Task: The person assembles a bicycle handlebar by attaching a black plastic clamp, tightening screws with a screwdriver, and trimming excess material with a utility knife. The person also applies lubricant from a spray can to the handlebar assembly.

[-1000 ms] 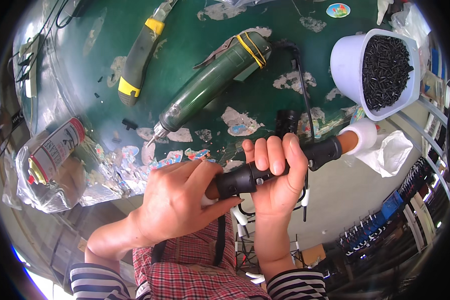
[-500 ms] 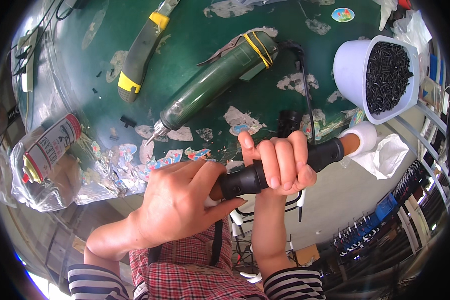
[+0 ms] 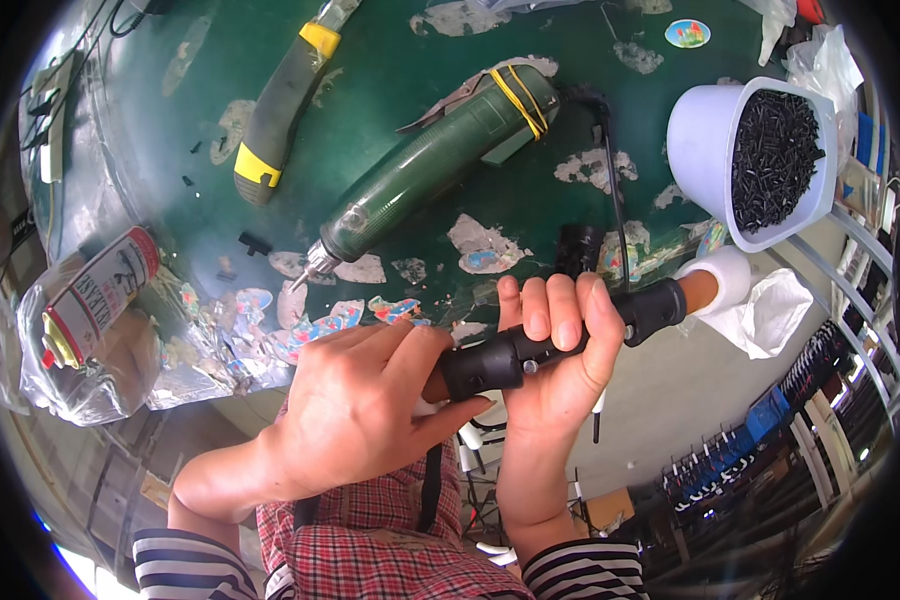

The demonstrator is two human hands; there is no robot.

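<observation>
A person's 2 bare hands hold a brown-and-black rod (image 3: 483, 371) along the near edge of a green desk (image 3: 195, 205). The left hand (image 3: 365, 390) is closed around the rod's left end, its back facing up and its thumb below the rod. The right hand (image 3: 562, 345) is wrapped around the black middle stretch, fingertips folded over it. The rod slopes up and to the right past the right hand, ending in a thick white sleeve (image 3: 727, 278) with a loose white sheet (image 3: 775, 308) beside it.

Just beyond the right hand stands a short black fitting (image 3: 577, 248). Farther ahead, between the 2 hands, lies a green power screwdriver (image 3: 420, 175), its tip toward the left hand and yellow bands around its far end. Ahead of the left hand is a gray-and-yellow utility knife (image 3: 273, 125). Well to the left of the left hand, a spray can (image 3: 100, 285) rests on clear plastic (image 3: 105, 385). Ahead and to the right of the right hand, a pale tub (image 3: 705, 160) holds small black screws (image 3: 778, 160).
</observation>
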